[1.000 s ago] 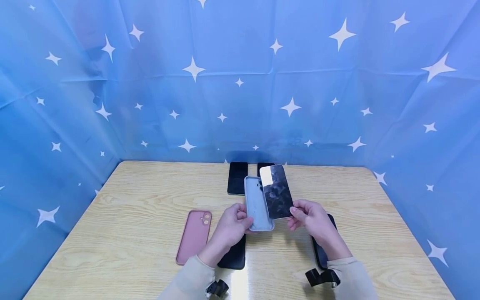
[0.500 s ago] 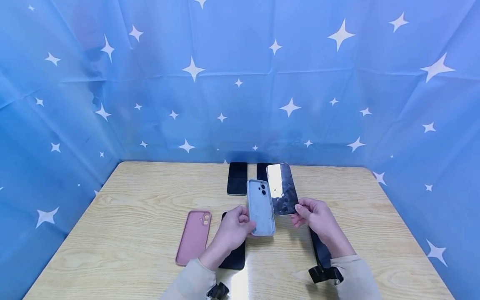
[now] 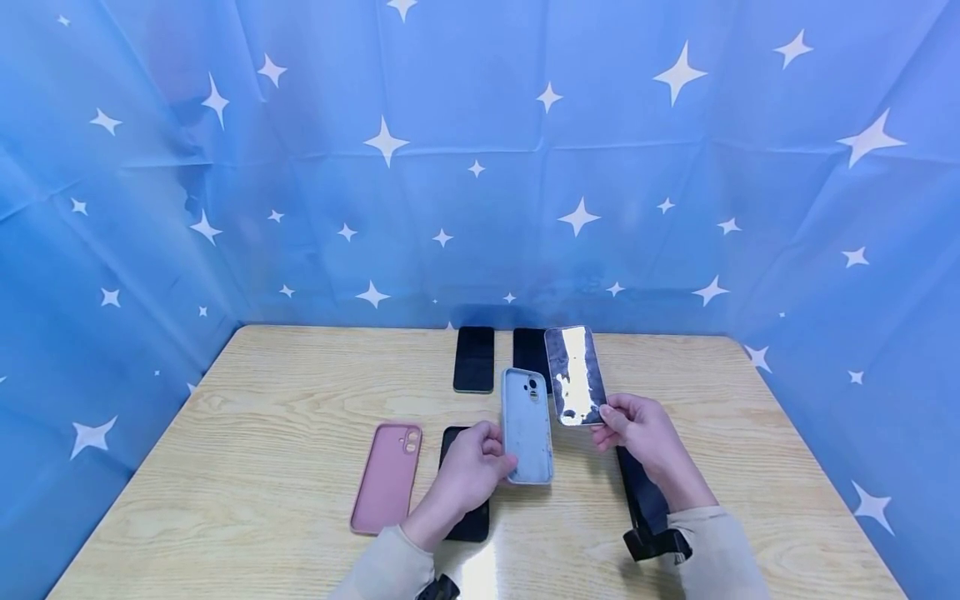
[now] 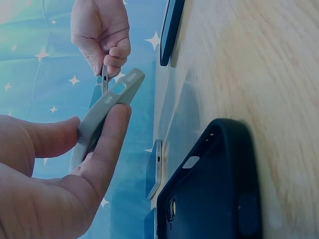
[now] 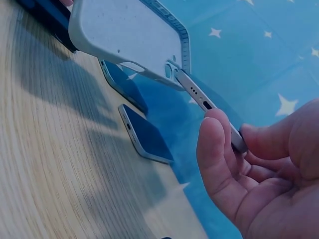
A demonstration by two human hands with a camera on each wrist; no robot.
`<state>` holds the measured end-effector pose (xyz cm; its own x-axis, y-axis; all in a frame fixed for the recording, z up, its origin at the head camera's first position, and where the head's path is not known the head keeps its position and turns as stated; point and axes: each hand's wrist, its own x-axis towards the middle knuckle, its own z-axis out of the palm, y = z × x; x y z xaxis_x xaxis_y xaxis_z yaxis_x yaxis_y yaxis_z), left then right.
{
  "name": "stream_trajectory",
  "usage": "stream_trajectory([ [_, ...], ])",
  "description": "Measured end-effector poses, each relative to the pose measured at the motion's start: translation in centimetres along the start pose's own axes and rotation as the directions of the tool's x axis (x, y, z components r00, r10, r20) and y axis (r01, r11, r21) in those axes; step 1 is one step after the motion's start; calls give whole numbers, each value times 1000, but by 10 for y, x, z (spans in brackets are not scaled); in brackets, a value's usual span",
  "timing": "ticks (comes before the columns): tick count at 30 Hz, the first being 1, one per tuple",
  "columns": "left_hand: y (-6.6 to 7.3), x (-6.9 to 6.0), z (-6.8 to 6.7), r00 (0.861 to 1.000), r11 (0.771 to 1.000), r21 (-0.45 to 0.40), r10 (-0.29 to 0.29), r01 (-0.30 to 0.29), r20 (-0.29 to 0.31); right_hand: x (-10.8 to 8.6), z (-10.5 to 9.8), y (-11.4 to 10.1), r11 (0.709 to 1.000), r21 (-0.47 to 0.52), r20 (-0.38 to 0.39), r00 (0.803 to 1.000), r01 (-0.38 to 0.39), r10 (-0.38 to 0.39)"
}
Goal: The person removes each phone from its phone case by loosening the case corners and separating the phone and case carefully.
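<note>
My left hand [image 3: 468,468] pinches a light blue phone case [image 3: 528,433] by its lower left edge, thumb inside. Its hollow inner side and camera cutout face me, raised above the table. In my right hand [image 3: 647,437] is a smartphone [image 3: 576,375], gripped at its lower right corner, glare across its dark screen. The phone is outside the case, to its upper right; the right wrist view shows its charging port [image 5: 207,105] edge. Under my left hand lies a black phone case [image 4: 214,184], partly hidden.
A pink phone case [image 3: 386,479] lies to the left. At the back of the wooden table [image 3: 262,417] are two dark phones, a left one [image 3: 474,358] and a right one [image 3: 531,350]. Another dark phone-shaped object [image 3: 643,492] lies partly under my right forearm.
The phone has moved right and away from the case it overlapped. The light blue case has shifted slightly right and nearer to me, showing its camera cutout. Both hands keep their holds.
</note>
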<state>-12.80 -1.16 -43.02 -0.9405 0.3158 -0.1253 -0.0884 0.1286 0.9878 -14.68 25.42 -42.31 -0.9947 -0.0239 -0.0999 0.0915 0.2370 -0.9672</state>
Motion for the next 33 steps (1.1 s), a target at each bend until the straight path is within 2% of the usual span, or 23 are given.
stream_trajectory([
  [11, -4, -2, 2, 1000, 1000, -22, 19, -18, 22, 5, -7, 1, 999, -39, -23, 999, -34, 33],
  [17, -5, -5, 5, 1000, 1000, 18, 6, -7, 21, 11, -10, 4, 996, -61, -46, 997, -70, 67],
  [27, -6, -8, 10, 1000, 997, 75, -1, -1, 25, 22, -16, 9, 994, -67, -59, 995, -83, 79],
  [33, -5, -11, 12, 999, 992, 122, -20, 16, 34, 29, -19, 11, 986, -101, -66, 990, -130, 123],
])
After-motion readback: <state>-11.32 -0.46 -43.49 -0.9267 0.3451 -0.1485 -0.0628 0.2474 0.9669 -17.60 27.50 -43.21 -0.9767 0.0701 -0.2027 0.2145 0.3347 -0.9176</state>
